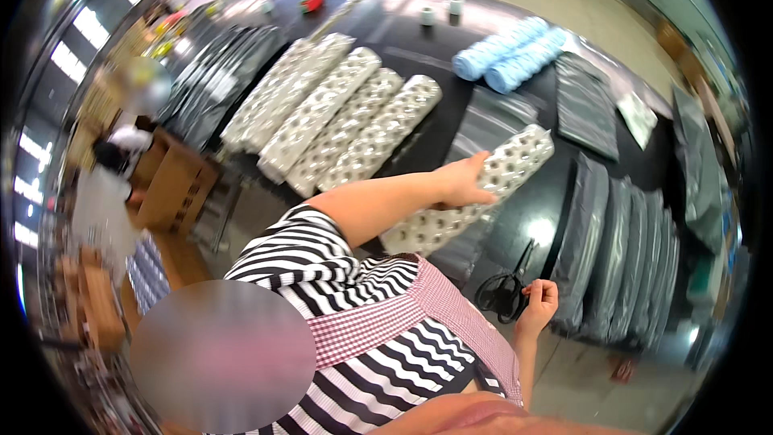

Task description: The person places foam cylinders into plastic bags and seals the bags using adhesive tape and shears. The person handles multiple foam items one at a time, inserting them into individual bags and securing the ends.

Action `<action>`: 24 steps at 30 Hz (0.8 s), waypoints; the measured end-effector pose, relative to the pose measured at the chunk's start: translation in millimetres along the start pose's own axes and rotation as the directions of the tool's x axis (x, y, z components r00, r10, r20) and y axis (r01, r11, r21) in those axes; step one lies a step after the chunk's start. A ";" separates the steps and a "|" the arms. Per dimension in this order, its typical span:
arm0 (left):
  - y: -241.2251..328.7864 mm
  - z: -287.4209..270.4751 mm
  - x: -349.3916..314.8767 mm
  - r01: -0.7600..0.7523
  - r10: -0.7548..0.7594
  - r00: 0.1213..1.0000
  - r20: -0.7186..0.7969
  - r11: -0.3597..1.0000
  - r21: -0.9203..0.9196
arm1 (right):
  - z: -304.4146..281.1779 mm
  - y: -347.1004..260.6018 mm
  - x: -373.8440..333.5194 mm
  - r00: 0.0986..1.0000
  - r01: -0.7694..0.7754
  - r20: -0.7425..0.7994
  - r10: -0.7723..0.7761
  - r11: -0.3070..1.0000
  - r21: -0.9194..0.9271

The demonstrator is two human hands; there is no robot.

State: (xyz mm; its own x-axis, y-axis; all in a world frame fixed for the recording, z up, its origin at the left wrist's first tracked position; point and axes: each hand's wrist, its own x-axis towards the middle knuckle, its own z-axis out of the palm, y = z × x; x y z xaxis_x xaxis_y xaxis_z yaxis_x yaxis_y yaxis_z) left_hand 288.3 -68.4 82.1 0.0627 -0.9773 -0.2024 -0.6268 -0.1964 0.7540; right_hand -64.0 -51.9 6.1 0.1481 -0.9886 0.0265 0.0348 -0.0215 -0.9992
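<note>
My left hand (467, 181) reaches across to a white roll with a dotted pattern and glossy clear wrap (518, 163). Its fingers and thumb are closed round the roll's middle, and the roll lies slanted over dark plastic sheeting (491, 121). Low by the near table edge, my right hand (541, 304) has its fingers curled. Its fingertips meet the handle of black scissors (504, 290), whose blades point away from me. Several similar dotted rolls (322, 109) lie side by side to the left.
Two light-blue rolls (511, 52) lie at the back of the dark table (403, 12). Several grey plastic-wrapped bundles (616, 258) line the right side, beside a flat dark packet (584, 109). Two small white pots (427, 16) stand at the far side. Cardboard boxes (181, 189) stand left.
</note>
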 end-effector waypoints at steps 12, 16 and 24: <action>-35.5 18.8 -3.8 0.208 -0.181 0.969 -0.170 0.965 0.161 | 135.9 -9.2 41.1 0.864 0.352 0.491 -0.116 0.836 -0.421; -55.1 -81.5 -73.6 0.044 -0.008 0.981 -0.194 0.982 0.183 | 147.8 0.6 44.0 0.871 0.413 0.470 -0.142 0.730 -0.544; -235.7 -299.1 -228.4 0.110 -0.090 0.911 -0.403 0.994 0.027 | 280.3 -27.4 -15.5 0.927 0.373 0.261 -0.268 0.720 -0.585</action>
State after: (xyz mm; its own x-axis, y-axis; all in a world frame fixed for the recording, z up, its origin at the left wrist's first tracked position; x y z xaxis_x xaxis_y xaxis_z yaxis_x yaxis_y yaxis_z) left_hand 654.1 177.3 137.5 0.4271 -0.9042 -0.0002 -0.6365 -0.3008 0.7102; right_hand 209.8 5.8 41.8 0.3863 -0.8721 0.3003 -0.4984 -0.4712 -0.7277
